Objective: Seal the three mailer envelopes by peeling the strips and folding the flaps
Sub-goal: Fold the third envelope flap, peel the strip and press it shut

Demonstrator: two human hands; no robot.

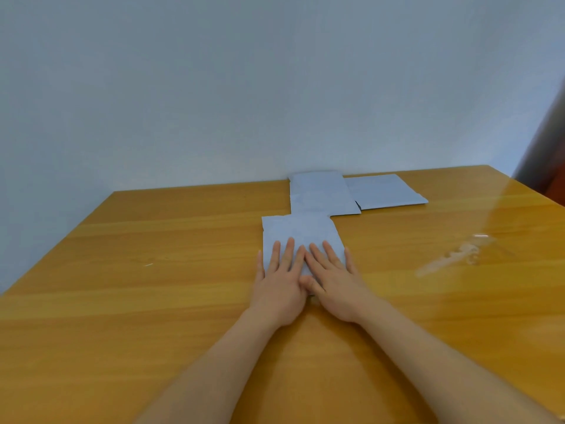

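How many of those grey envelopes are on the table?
3: one flat grey plastic mailer envelope under both hands, one just behind it, and one beside that to the right, by the wall. None looks hidden.

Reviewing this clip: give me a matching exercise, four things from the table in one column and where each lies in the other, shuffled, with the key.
Things:
1. nearest envelope
2. middle envelope
3. far-right envelope
4. clear peeled strips

Places:
A. loose on the table's right side
B. at the back edge, partly under another envelope's corner
C. under both flat hands (left hand, right hand)
D. touching the wall, just beyond the nearest envelope

Pairs: 1-C, 2-D, 3-B, 4-A
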